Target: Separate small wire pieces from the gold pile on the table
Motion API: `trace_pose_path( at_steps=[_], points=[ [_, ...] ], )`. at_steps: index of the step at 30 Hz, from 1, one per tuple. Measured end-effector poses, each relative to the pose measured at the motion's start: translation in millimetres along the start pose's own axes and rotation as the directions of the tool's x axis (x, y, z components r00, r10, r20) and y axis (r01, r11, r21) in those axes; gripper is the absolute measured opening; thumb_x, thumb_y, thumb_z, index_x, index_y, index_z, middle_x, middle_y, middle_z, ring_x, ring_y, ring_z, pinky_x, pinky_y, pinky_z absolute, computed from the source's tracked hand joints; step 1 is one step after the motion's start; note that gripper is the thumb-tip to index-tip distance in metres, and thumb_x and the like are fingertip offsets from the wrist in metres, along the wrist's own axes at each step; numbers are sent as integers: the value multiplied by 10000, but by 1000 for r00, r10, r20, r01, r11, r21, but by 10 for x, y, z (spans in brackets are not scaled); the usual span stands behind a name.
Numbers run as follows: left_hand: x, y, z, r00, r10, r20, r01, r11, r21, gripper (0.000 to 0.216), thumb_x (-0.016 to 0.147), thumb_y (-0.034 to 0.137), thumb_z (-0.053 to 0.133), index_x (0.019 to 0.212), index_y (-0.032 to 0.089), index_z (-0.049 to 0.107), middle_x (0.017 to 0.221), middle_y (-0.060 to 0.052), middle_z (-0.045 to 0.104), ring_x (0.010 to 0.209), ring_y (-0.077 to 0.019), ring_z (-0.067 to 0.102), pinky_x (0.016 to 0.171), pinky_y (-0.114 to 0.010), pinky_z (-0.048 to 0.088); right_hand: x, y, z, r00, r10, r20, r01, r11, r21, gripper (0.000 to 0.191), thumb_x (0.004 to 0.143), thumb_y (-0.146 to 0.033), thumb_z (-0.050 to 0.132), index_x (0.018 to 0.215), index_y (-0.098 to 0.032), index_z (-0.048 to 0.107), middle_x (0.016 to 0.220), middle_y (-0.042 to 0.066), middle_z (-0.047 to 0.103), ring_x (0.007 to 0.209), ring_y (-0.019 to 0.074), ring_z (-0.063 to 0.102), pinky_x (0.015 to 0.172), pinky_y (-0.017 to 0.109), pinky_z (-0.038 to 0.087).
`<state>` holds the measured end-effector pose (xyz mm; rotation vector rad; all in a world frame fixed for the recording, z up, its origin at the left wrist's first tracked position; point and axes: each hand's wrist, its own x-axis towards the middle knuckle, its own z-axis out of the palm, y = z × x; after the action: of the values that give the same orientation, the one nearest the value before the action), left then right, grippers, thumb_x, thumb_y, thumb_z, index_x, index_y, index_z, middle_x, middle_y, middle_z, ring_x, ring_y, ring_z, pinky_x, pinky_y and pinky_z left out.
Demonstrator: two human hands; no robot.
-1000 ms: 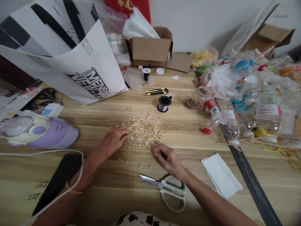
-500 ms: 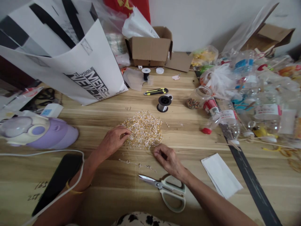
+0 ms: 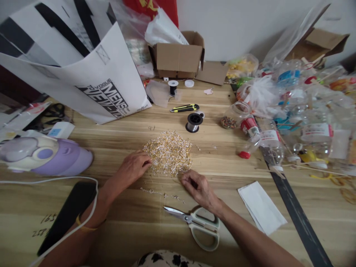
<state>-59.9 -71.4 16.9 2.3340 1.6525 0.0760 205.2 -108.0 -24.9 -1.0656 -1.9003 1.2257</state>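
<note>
- Head view: a wooden table [image 3: 222, 174] is seen from above, with both forearms reaching in from the bottom edge.
- A pile of small gold and silver pieces [image 3: 170, 151] is heaped at the middle of the table, between and just beyond the two hands.
- The left hand [image 3: 132, 169] is laid at the pile's left edge; its fingers are bent and held close together, the tips touching the pieces. Whether a piece is pinched cannot be told.
- The right hand [image 3: 199, 187] is rested at the pile's lower right edge, its fingers curled in and thumb and forefinger drawn together; anything held there is too small to tell.
- A thin beaded strand [image 3: 162, 194] is stretched flat on the table between the hands, nearer the body than the pile.
- Scissors [image 3: 196, 222] are laid just beside the right wrist, blades pointing left.
- A wire spool [image 3: 194, 122] and a yellow utility knife [image 3: 184, 108] are placed beyond the pile.
- A white paper slip [image 3: 261, 207] is seen to the right, plastic bottles [image 3: 278, 139] farther right.
- A black phone [image 3: 69, 215] and a purple device [image 3: 46, 155] are found at the left.
</note>
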Motion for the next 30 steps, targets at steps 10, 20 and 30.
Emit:
trace_pose_path(
  at_steps=[10, 20, 30],
  points=[
    [7, -109, 75, 999, -3, -40, 4, 1000, 8, 173, 873, 205, 507, 768, 173, 642, 791, -52, 657, 822, -225, 574, 777, -338, 421, -2, 6, 2, 1000, 5, 2, -5, 1000, -2, 132, 888, -207, 488, 783, -157, 551, 704, 12, 509, 635, 117, 461, 599, 228, 373],
    [115, 130, 60, 980, 84, -178, -89, 996, -19, 192, 883, 180, 514, 723, 165, 617, 755, -36, 629, 786, -198, 546, 796, -335, 415, -3, -5, 5, 1000, 8, -8, -8, 1000, 8, 143, 893, -230, 499, 777, -163, 550, 696, 5, 498, 623, 114, 454, 587, 222, 370],
    [533, 571, 282, 926, 312, -211, -332, 941, -63, 209, 905, 189, 500, 758, 162, 646, 787, -43, 594, 830, -190, 505, 829, -335, 408, 6, -20, 5, 1000, 13, -7, -13, 1000, -1, 162, 900, -243, 486, 770, -162, 541, 687, 5, 496, 620, 115, 447, 593, 230, 370]
  ],
)
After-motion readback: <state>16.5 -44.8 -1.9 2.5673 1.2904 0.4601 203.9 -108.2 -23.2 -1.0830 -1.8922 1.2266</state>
